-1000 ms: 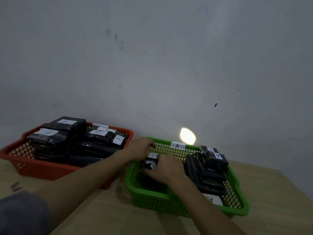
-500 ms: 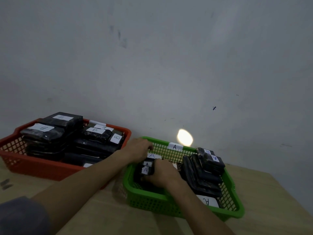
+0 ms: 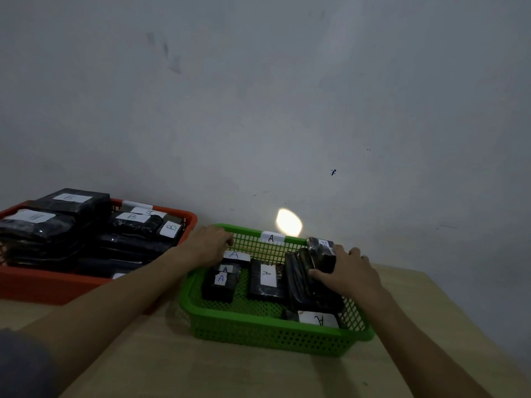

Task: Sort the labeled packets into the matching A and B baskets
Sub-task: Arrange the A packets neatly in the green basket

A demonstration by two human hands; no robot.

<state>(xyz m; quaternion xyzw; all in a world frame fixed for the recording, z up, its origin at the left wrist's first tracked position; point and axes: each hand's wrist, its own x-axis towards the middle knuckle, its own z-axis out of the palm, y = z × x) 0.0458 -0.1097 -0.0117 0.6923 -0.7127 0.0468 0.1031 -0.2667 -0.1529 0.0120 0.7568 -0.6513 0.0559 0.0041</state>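
Green basket: green perforated plastic basket (image 3: 267, 337) on the pale wooden tabletop (image 3: 230, 374), just right of the red basket; a white tag marked A (image 3: 271, 237) sits on its far rim.
Red basket: red perforated plastic basket (image 3: 43, 285) at the left, cut off by the left edge of the view; it is heaped with black film-wrapped packets carrying white B labels (image 3: 130, 216), and some of those labels are too dim or skewed to read.
Hidden parts: lower layers of both baskets are lost in shadow; the near-right packet in the green basket shows little more than its white A label (image 3: 317, 319); the fingertips of the left hand lie behind the basket's far left corner.
Left hand: left hand (image 3: 207, 245) rests at the far left corner of the green basket, fingers bent over the rim; whether it grips the rim or the A-labelled packet (image 3: 235, 255) beneath it cannot be told.
Right hand: right hand (image 3: 349, 272) lies on the leaning stack of black wrapped packets (image 3: 304, 280) at the right side of the green basket, thumb against the stack's near face and fingers curled over the topmost packet (image 3: 320, 252).
Loose packets: two black packets with A labels lie flat on the basket floor, one left of centre (image 3: 220, 282) and one at centre (image 3: 265, 280).
Background: grey wall (image 3: 258, 110) with a bright oval light spot (image 3: 288, 222) just above the basket.
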